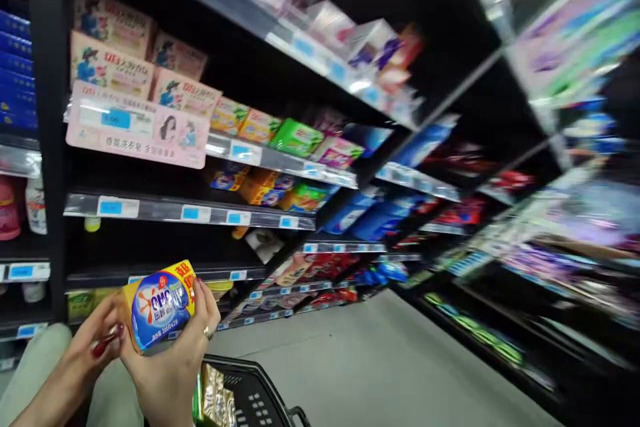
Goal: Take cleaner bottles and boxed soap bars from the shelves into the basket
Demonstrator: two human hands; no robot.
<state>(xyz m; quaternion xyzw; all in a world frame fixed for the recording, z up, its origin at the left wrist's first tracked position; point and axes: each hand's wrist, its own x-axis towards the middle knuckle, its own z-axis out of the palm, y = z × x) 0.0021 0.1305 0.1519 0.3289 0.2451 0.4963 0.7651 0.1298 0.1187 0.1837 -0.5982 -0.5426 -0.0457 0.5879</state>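
A blue and yellow OMO laundry soap pack (pixel 165 303) is held up in front of the lower shelves, its printed face toward me and a little tilted. My right hand (pixel 175 363) is closed on it, with the thumb at the lower left and fingers along the right side. At the pack's left edge, my left hand (pixel 103 337) has its fingers curled against it; dark red nails show. Below them on the floor stands a black shopping basket (pixel 273 383), partly hidden by my right arm, with gold and green packages (pixel 216 397) inside.
Shelves ahead carry pink soap boxes (pixel 110 73), a green soap pack (pixel 297 138), and orange and blue packs (pixel 265 187). A pink price sign (pixel 137 123) juts from one shelf edge. Grey floor (pixel 360 353) runs along the aisle to another shelf (pixel 480 327), blurred, on the right.
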